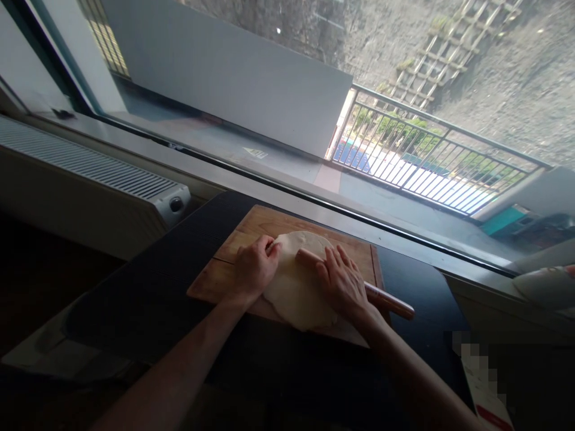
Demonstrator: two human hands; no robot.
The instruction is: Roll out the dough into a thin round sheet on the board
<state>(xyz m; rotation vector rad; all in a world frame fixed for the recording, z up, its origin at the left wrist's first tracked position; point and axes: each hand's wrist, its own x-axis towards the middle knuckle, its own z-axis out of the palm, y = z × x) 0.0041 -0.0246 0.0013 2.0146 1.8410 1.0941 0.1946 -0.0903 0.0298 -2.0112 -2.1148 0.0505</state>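
- Dough (299,299) lies flat on the board (249,230), near the counter's (157,281) far edge.
- My left hand (257,266), curled narrow, pinches the dough's left edge.
- My right hand (344,281) lies wide over the pin (390,301), which runs from mid-dough past the board's right edge.
- I see a radiator (90,173) beside the counter's far left corner.

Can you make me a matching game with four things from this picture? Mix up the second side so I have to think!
Things:
1. dough
2. rolling pin
3. wooden board
4. radiator

Clues:
A. lies on the dark table
B. has a slotted top
C. long and round, under the right hand
D. whitish and spread out flat

Right pairs: 1-D, 2-C, 3-A, 4-B
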